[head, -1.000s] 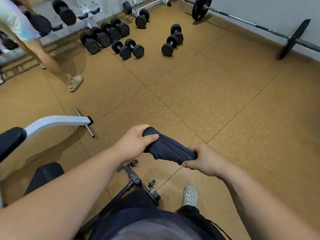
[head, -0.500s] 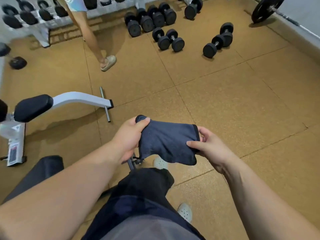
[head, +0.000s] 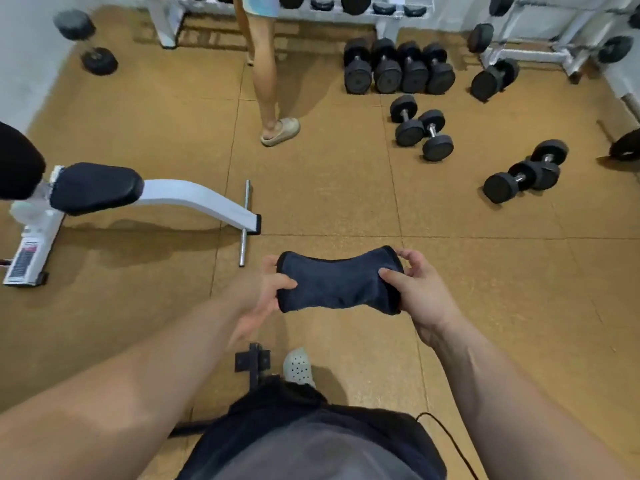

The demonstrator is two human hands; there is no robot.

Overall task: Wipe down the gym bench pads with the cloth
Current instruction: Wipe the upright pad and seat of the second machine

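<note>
The dark navy folded cloth (head: pixel 337 284) is stretched in mid-air between both hands, above the floor and well apart from any pad. The left hand (head: pixel 265 291) has its grip pinched on one end, and the right hand (head: pixel 417 289) pinches the other. This looks like readying the cloth; wiping has not begun. Next, it must be carried left to the black padded bench cushion (head: pixel 95 187) on its white frame. Cork-brown floor tiles (head: pixel 329 195) carry scattered black dumbbells (head: pixel 420 131); another person's leg (head: pixel 266 81) stands beyond.
</note>
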